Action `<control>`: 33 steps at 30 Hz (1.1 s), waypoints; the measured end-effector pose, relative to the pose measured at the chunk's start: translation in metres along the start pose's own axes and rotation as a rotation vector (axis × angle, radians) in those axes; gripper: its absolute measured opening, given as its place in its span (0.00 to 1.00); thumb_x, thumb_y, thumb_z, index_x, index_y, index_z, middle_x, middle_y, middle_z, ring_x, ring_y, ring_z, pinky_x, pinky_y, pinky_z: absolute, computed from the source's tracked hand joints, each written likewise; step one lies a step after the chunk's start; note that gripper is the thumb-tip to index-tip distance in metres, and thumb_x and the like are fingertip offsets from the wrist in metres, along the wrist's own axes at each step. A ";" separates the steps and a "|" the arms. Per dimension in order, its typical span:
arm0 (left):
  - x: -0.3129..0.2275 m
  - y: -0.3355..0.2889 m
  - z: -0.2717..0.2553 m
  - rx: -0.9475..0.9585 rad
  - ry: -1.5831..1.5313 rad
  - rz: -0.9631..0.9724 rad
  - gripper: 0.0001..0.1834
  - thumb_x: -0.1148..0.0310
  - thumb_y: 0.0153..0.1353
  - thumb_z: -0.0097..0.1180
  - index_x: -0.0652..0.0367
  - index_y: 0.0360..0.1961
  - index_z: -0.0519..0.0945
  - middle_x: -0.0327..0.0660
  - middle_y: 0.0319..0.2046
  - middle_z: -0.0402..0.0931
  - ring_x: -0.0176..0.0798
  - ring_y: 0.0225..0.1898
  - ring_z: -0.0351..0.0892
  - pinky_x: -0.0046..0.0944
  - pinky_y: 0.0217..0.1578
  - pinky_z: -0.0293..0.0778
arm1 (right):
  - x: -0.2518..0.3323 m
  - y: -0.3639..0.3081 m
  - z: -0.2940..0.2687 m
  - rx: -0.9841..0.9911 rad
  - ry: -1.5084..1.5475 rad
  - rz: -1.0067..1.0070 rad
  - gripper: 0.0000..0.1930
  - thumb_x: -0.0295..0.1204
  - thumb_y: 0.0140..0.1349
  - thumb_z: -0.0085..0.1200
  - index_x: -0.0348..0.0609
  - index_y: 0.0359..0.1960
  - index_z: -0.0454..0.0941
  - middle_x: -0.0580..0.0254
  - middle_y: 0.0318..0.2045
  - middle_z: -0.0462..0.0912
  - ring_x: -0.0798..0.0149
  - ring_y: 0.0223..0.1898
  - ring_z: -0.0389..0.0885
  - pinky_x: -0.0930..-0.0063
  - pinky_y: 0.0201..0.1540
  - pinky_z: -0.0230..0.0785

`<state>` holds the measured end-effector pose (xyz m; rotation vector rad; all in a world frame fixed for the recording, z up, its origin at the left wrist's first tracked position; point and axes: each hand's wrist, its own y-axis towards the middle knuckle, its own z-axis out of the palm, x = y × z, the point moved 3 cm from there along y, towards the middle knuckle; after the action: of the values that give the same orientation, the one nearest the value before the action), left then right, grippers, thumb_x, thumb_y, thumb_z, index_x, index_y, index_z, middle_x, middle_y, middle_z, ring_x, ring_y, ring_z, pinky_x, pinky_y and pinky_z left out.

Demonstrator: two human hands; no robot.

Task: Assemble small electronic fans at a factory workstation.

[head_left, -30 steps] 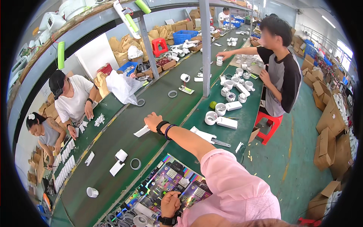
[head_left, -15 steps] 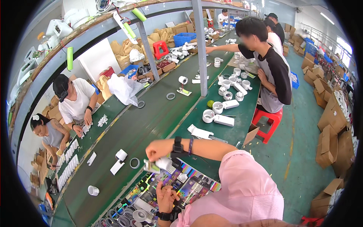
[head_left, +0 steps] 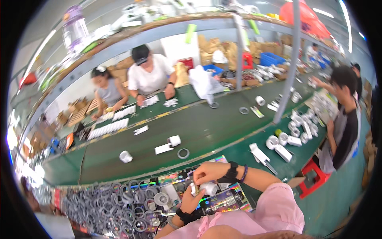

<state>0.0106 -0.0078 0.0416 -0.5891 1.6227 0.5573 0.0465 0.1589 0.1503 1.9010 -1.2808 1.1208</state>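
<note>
My right hand (head_left: 211,172) reaches in from the right, fingers bent down over a white cylindrical fan housing (head_left: 209,189) with a small white piece attached. My left hand (head_left: 191,200) comes up from below, and its fingers close round the same part. The two hands meet there, in front of my chest, so the grip points are partly hidden. Beneath them are shiny printed sheets (head_left: 227,201). To the left of my left hand sit a round white fan grille (head_left: 161,198) and a large heap of grey rings (head_left: 113,205).
A green conveyor belt (head_left: 207,131) runs across, carrying white housings (head_left: 174,140) and a ring (head_left: 183,153). Two people work across it. Another person sits at right beside several white fan bodies (head_left: 283,153). A grey post (head_left: 290,67) stands at the belt's near edge.
My view has swung left, showing the grey ring heap. My right hand has brought the housing down to my left hand, which now closes on it.
</note>
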 end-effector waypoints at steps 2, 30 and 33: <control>-0.006 0.000 -0.006 -0.048 0.105 0.234 0.19 0.64 0.58 0.61 0.63 0.47 0.73 0.33 0.29 0.73 0.26 0.28 0.72 0.28 0.30 0.70 | -0.004 0.004 0.001 -0.019 -0.002 0.019 0.09 0.33 0.61 0.55 0.40 0.36 0.80 0.67 0.22 0.81 0.76 0.22 0.74 0.78 0.26 0.68; 0.005 -0.031 -0.052 0.246 -0.462 -0.223 0.16 0.75 0.61 0.48 0.62 0.50 0.70 0.39 0.35 0.74 0.28 0.27 0.74 0.29 0.28 0.75 | -0.156 0.232 -0.054 -0.484 -0.581 0.386 0.33 0.38 0.50 0.63 0.52 0.58 0.64 0.47 0.58 0.64 0.42 0.53 0.70 0.54 0.56 0.66; 0.000 -0.032 -0.058 0.241 -0.432 -0.240 0.13 0.76 0.60 0.51 0.62 0.47 0.71 0.38 0.32 0.73 0.28 0.25 0.72 0.29 0.24 0.71 | -0.158 0.229 -0.060 -0.542 -0.548 0.341 0.31 0.37 0.48 0.66 0.51 0.55 0.68 0.47 0.54 0.68 0.45 0.49 0.74 0.59 0.54 0.68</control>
<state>-0.0113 -0.0700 0.0477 -0.4391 1.1688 0.2799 -0.2149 0.1930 0.0422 1.6461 -2.0203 0.3150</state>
